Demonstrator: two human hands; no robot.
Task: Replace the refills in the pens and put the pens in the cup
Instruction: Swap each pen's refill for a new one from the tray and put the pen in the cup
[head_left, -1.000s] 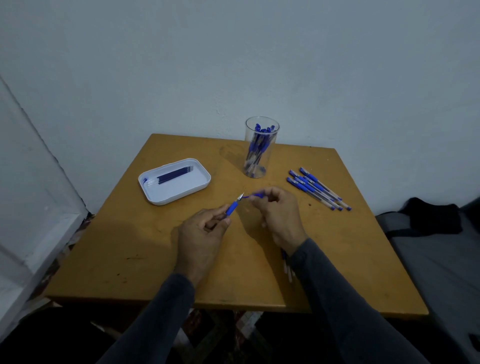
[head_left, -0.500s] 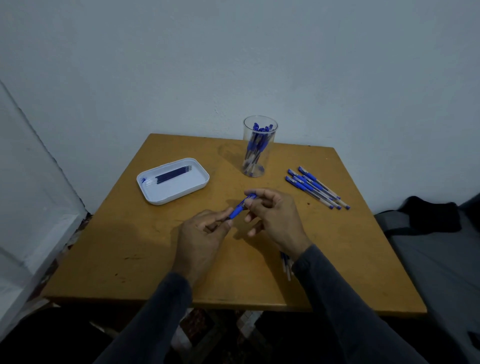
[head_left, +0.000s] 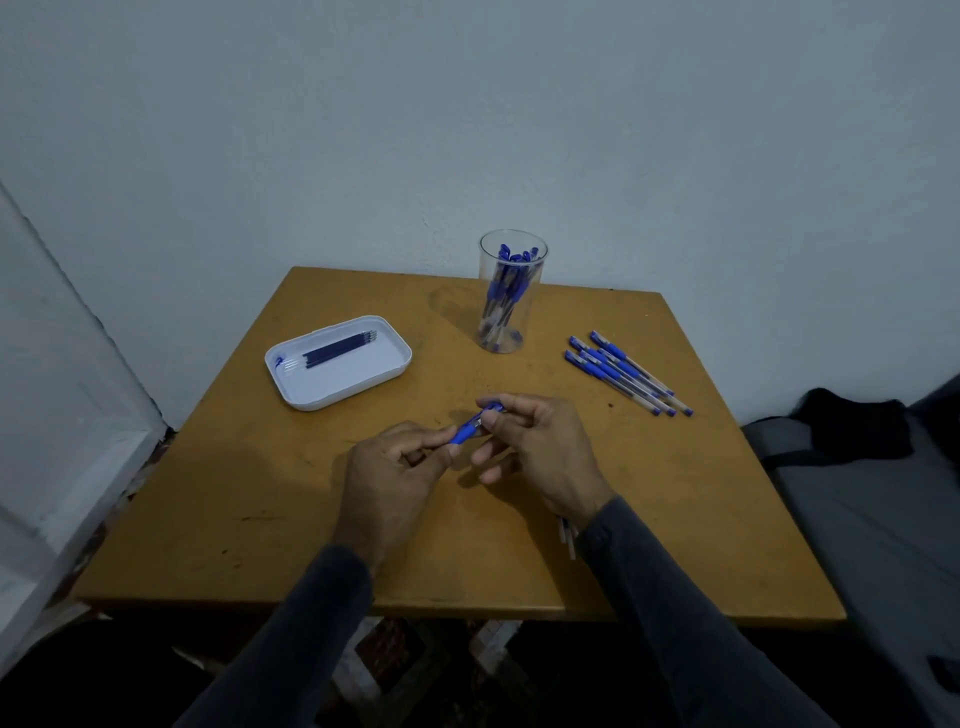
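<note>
- hands meet over the middle of the desk (head_left: 675, 519), both on one blue pen (head_left: 470, 427) that slants up and away from the person.
- left hand (head_left: 395, 478) pinches the pen's lower end, at the blue grip, between thumb and curled fingers.
- right hand (head_left: 540, 447) pinches the upper end with thumb and forefinger; its other fingers are loosely curled below, holding nothing else that can be made out.
- pen is raised just above the desk surface, between the two hands; whether its two halves are fully joined cannot be told.
- clear cup (head_left: 511, 291) stands upright near the far edge of the desk, with several blue-capped pens (head_left: 506, 280) standing in it, leaning.
- loose pens (head_left: 626, 374) lie in a row on the desk to the right of the cup, side by side, touching or nearly so, angled toward the near right.
- white tray (head_left: 363, 384) sits on the left part of the desk, well apart from the cup; a few dark blue refills (head_left: 335, 349) lie together in it near its far side.
- two or so thin pale sticks (head_left: 566, 535) show on the desk just beside the right wrist, partly hidden by the sleeve.
- dark cloth (head_left: 852, 426) lies on a grey surface to the right of the desk.
- no brand, label or writing can be read on the pens, cup or tray.
</note>
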